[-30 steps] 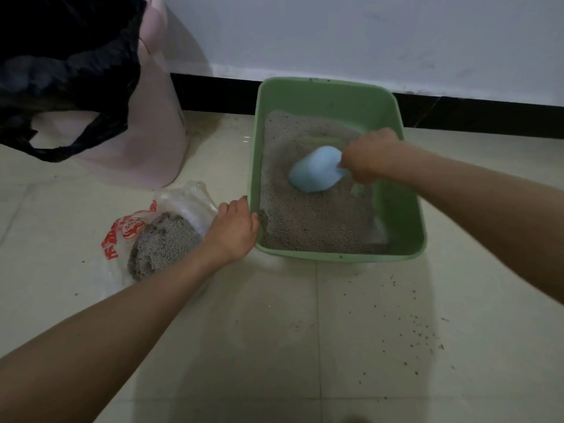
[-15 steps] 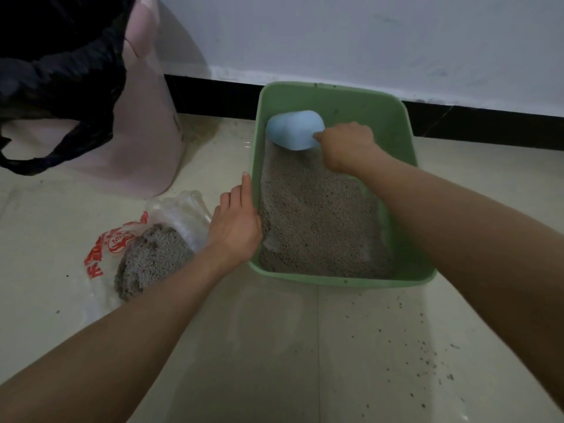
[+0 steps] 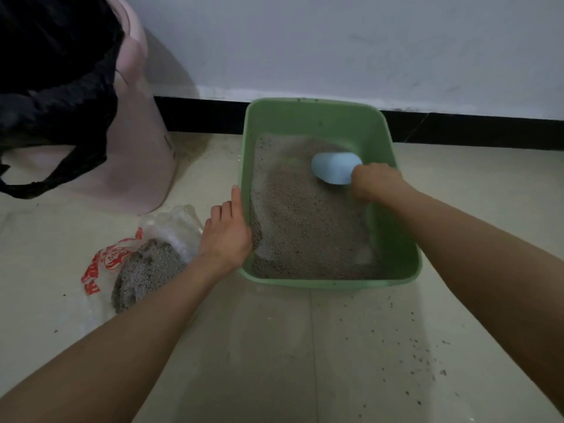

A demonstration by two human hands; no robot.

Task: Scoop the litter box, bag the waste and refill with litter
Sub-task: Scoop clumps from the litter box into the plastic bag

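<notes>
A pale tiled floor (image 3: 274, 346) runs up to a black skirting strip under a white wall, with dark grains scattered over the tiles at the right. The green box (image 3: 317, 117) sits on the floor close to the wall, a rounded rectangular tray with glossy sloped walls. Brownish-grey litter (image 3: 299, 227) covers most of its bottom, with pale patches near the front edge and bare green along the far and right walls. The right hand (image 3: 377, 181) has its grip clamped on a light blue scoop (image 3: 335, 167), whose rounded back faces up as it rests on the litter toward the far right. The left hand (image 3: 227, 236) rests on the box's left rim, fingers straight along the outer wall. Just left of it a clear bag (image 3: 171, 227) with red print holds grey clumped litter. Behind stands a pink bin (image 3: 131, 166) lined with black plastic.
</notes>
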